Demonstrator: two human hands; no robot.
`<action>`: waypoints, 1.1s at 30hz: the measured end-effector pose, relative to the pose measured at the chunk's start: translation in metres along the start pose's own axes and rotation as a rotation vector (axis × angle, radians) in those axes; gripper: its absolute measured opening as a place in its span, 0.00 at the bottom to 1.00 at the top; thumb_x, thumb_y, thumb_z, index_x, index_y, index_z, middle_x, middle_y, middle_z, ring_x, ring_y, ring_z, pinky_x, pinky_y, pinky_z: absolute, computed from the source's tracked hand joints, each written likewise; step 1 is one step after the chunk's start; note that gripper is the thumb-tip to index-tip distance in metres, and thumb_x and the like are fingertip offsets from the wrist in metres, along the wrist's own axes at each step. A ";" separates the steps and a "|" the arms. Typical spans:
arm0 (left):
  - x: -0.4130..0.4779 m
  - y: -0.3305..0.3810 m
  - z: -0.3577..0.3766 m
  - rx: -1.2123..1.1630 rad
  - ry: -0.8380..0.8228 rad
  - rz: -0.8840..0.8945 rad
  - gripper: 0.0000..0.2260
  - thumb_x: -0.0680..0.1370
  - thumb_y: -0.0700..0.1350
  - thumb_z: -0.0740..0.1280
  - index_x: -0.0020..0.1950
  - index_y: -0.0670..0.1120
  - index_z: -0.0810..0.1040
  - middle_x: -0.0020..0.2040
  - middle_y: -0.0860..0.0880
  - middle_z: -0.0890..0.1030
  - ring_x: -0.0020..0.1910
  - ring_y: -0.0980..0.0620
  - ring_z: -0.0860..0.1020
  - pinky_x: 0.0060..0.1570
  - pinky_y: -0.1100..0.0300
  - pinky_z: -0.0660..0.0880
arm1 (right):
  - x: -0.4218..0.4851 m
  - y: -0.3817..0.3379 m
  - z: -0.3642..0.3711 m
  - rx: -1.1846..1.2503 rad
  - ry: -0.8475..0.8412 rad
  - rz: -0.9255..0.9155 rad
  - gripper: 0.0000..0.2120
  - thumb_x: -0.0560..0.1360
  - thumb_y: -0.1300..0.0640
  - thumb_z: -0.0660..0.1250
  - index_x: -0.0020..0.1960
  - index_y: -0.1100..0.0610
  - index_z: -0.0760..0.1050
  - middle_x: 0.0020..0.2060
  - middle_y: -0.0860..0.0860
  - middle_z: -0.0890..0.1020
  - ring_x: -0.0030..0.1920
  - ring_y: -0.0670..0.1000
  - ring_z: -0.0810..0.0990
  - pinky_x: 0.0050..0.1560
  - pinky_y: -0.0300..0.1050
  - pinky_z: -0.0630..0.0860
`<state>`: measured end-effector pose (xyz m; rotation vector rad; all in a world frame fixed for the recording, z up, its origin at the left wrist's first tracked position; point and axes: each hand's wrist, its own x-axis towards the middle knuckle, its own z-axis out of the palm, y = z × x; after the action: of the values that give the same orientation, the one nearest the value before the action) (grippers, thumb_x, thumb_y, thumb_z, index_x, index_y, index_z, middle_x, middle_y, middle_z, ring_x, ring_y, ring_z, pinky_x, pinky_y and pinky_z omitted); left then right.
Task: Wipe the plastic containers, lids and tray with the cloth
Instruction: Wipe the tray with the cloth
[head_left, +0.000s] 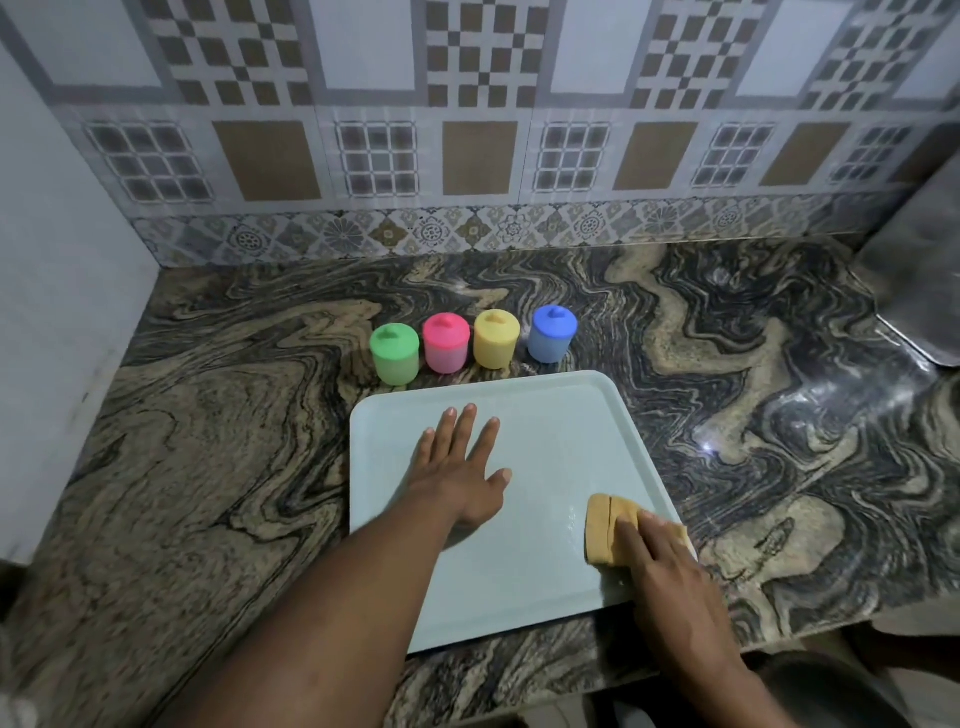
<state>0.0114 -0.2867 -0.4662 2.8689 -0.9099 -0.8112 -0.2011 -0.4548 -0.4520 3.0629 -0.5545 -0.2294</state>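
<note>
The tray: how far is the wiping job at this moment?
Done: nothing shows as wiped. In hand: the right hand presses the cloth on the tray near its right edge; the left hand lies flat on it. Left, possibly: the lidded containers in a row behind: green, pink, yellow, blue.

Tray (550, 415): smooth pale plastic, faint sheen. Cloth (605, 530): matt, folded, soft weave. Countertop (753, 415): polished glossy stone.

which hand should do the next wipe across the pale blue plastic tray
Right. The right hand presses the folded tan cloth onto the pale blue plastic tray; the left hand lies flat on it without a cloth, seemingly steadying it.
</note>
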 end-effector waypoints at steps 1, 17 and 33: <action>0.000 0.000 -0.001 0.001 -0.003 0.001 0.31 0.82 0.62 0.44 0.78 0.57 0.29 0.76 0.51 0.23 0.75 0.49 0.24 0.75 0.45 0.31 | -0.013 -0.002 -0.008 0.019 -0.044 -0.012 0.33 0.55 0.66 0.78 0.61 0.58 0.78 0.58 0.59 0.81 0.55 0.63 0.83 0.44 0.54 0.82; -0.001 0.001 0.001 -0.011 -0.022 0.016 0.31 0.82 0.63 0.45 0.78 0.58 0.29 0.75 0.52 0.22 0.74 0.49 0.23 0.75 0.45 0.31 | 0.185 0.015 -0.046 0.090 0.045 -0.072 0.18 0.80 0.63 0.56 0.69 0.57 0.70 0.72 0.58 0.69 0.72 0.60 0.68 0.65 0.54 0.70; -0.001 -0.001 -0.005 -0.036 -0.057 0.003 0.31 0.82 0.62 0.45 0.78 0.58 0.29 0.75 0.51 0.22 0.74 0.49 0.23 0.75 0.44 0.30 | -0.013 0.017 -0.014 -0.166 -0.117 -0.098 0.24 0.64 0.64 0.56 0.54 0.65 0.83 0.51 0.62 0.85 0.53 0.63 0.85 0.39 0.57 0.84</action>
<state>0.0136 -0.2860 -0.4617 2.8269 -0.8949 -0.9034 -0.2168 -0.4663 -0.4359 2.9315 -0.3690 -0.4354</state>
